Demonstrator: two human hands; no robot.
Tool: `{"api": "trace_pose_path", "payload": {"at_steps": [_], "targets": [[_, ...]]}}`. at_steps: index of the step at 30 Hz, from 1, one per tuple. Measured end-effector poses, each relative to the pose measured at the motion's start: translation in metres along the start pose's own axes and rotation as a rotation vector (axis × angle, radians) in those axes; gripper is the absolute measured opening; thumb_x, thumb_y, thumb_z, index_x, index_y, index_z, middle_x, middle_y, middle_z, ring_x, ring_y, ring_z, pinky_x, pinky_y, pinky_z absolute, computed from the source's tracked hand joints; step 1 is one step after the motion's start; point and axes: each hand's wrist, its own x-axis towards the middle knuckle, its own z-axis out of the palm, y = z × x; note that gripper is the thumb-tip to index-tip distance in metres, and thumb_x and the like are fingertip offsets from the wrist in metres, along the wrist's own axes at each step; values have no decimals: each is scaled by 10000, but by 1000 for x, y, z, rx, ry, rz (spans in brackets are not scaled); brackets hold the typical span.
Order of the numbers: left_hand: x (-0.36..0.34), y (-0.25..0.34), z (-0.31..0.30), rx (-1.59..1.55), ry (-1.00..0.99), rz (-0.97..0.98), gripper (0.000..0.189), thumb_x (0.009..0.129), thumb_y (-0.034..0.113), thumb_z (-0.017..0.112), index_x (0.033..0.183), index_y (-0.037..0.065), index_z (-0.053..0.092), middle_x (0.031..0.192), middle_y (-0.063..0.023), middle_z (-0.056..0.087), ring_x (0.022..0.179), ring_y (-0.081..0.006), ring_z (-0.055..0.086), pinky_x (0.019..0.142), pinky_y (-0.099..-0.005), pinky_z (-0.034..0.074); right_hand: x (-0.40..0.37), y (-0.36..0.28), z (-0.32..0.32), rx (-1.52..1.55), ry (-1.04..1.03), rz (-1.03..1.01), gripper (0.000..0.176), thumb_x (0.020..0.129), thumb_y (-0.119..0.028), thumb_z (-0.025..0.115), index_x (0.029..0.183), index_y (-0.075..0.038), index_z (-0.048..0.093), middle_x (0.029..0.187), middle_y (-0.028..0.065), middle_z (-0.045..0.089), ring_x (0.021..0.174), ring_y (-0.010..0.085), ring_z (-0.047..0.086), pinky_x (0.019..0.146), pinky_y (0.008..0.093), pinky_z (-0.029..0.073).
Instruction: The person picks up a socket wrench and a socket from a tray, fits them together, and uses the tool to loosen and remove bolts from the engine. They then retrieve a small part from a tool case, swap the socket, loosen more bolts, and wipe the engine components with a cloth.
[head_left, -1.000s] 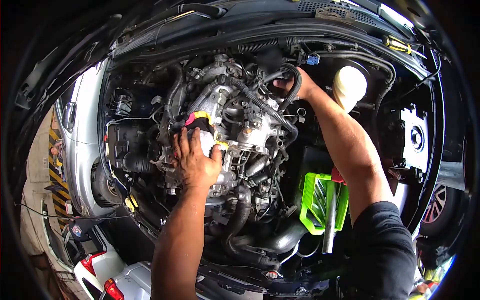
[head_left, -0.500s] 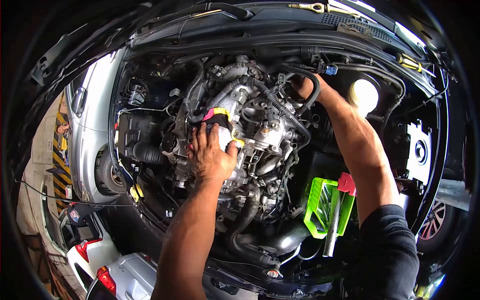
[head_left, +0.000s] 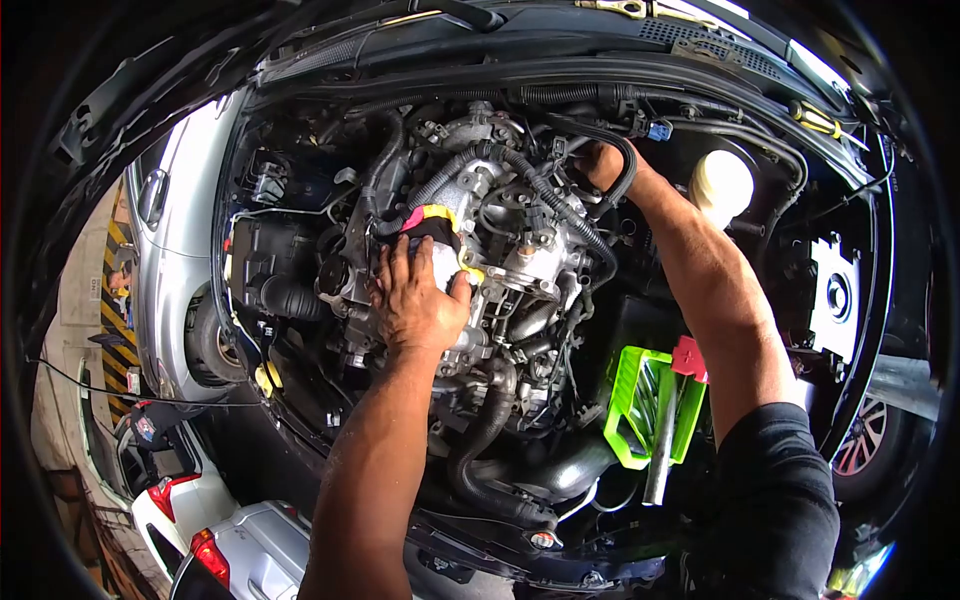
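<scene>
My left hand [head_left: 418, 300] lies with its fingers stretched out on a multicoloured cloth [head_left: 436, 232], which rests on top of the engine [head_left: 520, 240]. Pink, black, white and yellow parts of the cloth show around the fingers. My right hand [head_left: 603, 166] reaches deep to the back right of the engine, beside a curved black hose [head_left: 628, 175]. Its fingers are hidden behind the engine parts, so what it touches cannot be seen. A blue connector [head_left: 660, 131] sits just right of that wrist.
A bright green tray [head_left: 625, 400] with a red-headed metal bar [head_left: 657, 450] across it stands at the front right. A cream reservoir [head_left: 722, 185] is beside my right forearm. A yellow-handled screwdriver [head_left: 815, 120] lies on the right edge. Parked cars [head_left: 250, 550] stand at lower left.
The whole view has shifted slightly to the left. My left hand stays on the cloth and my right hand stays at the back of the engine.
</scene>
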Motion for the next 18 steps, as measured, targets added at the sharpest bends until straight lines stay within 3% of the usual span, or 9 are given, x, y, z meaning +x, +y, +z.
{"api": "trace_pose_path", "payload": {"at_steps": [4,5,9,12,15,17,18], "targets": [[0,1,-1,0,-6,-5,727,861,449,668,1472,123,443,1559,-117,354,1467,-357,275,1193,-546,243,11,22,18,133,-21,21,396,884,-239,680,1226,-43,638,1122,185,710,1101,337,660,963,378,511],[0,1,-2,-1,-11,-10,729,861,450,667,1473,124,442,1560,-116,354,1468,-355,274,1193,-544,244,11,30,23,308,52,-117,376,903,-269,675,1205,-45,651,1072,187,721,1070,325,672,928,383,521],[0,2,-2,5,-19,-10,736,862,455,665,1475,118,437,1562,-112,353,1465,-349,278,1188,-533,262,22,30,13,82,-78,-135,326,936,-277,633,1197,-85,671,1051,198,716,1011,329,681,881,408,528],[1,0,-2,-6,-9,-7,726,861,448,668,1466,112,450,1558,-116,359,1460,-350,286,1186,-525,271,16,18,1,151,-65,-129,315,864,-155,695,1151,-25,683,1113,171,716,1033,292,675,939,407,501],[0,0,1,-14,13,8,712,861,439,670,1453,101,466,1550,-129,369,1454,-356,296,1188,-513,275,20,21,-1,20,-35,-224,313,956,-298,593,1127,-59,701,983,197,722,945,318,695,845,411,532],[1,-3,4,-24,39,35,707,861,433,670,1446,88,474,1544,-146,376,1447,-367,305,1193,-497,273,20,27,4,77,-123,-122,296,949,-278,598,1100,-47,705,977,197,722,948,321,694,846,412,531],[1,-2,3,-26,29,34,709,861,434,669,1447,88,472,1545,-146,375,1446,-368,305,1193,-497,272,23,41,16,128,-52,-159,296,932,-280,618,1083,-41,704,941,191,721,887,307,699,823,397,538]]}}
